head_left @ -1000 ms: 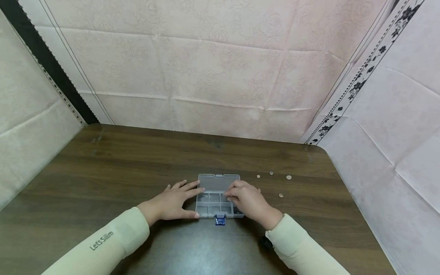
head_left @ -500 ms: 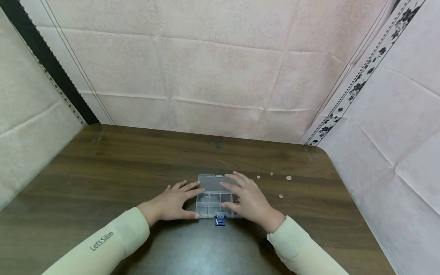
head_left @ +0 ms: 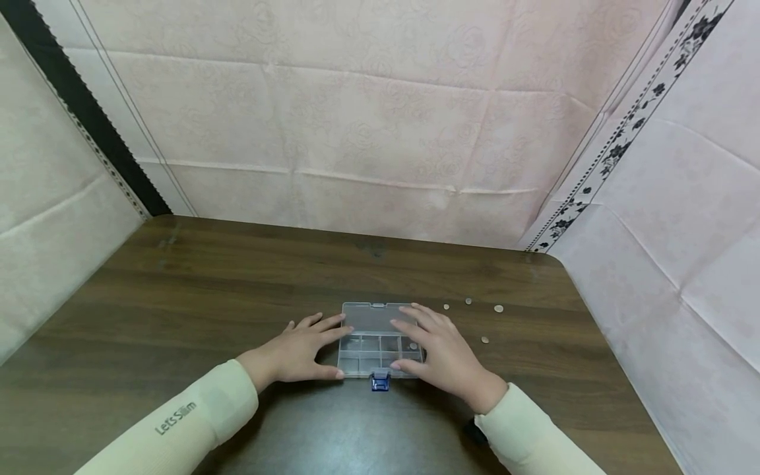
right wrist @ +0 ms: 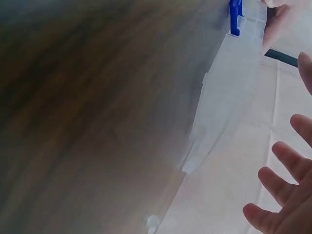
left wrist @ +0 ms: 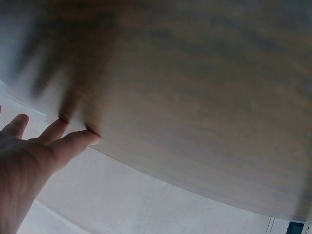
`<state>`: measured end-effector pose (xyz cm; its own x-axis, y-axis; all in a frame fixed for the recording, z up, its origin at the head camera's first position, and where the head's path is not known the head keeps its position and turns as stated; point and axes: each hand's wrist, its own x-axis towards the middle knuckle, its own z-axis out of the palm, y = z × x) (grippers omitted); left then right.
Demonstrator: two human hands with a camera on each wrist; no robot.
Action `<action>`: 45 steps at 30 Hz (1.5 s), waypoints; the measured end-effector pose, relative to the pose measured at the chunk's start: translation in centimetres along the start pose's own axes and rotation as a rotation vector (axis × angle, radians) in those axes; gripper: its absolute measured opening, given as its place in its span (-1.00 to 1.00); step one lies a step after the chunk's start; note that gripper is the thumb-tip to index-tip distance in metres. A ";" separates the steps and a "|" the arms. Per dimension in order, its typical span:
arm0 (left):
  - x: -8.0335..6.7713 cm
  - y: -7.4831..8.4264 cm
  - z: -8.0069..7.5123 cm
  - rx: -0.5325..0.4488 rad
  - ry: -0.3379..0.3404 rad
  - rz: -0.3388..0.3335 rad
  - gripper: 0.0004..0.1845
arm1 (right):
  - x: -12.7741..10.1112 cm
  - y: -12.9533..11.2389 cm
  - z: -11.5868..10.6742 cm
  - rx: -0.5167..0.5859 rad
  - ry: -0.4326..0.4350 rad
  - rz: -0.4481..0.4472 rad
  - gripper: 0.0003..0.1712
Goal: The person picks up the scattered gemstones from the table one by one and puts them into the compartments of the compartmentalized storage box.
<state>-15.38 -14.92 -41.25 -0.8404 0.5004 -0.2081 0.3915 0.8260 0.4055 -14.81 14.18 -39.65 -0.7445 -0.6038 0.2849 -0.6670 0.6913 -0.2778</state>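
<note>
While it lies near the front edge of the dark wooden desk (head_left: 178, 290), the clear plastic compartment box (head_left: 377, 343) with a blue latch (head_left: 380, 380) sits open between both hands. Left hand (head_left: 297, 353) rests flat against its left side, fingers straight, gripping nothing. Right hand (head_left: 442, 353) spreads over its right side, fingers extended, holding nothing. Small pale round pieces (head_left: 499, 308) lie scattered just right of the box.
</note>
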 end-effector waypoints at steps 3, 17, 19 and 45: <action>0.0 0.0 0.1 -0.001 0.001 0.001 -0.12 | -0.6 0.3 -0.3 0.020 0.004 0.015 -0.25; 0.0 0.0 0.1 -0.018 0.001 0.013 -0.12 | -3.3 2.3 -1.4 0.072 0.018 0.114 -0.25; 0.0 0.1 0.1 -0.020 0.003 0.016 -0.12 | -3.6 2.8 -1.5 0.076 0.043 0.109 -0.25; 0.0 0.2 -0.2 -0.026 -0.001 0.026 -0.13 | -6.8 5.8 -3.0 0.197 0.026 0.302 -0.33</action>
<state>-15.34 -14.79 -41.01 -0.8299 0.5217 -0.1977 0.4032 0.8058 0.4337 -13.52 23.44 -40.47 -0.9095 -0.3719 0.1858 -0.4119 0.7456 -0.5238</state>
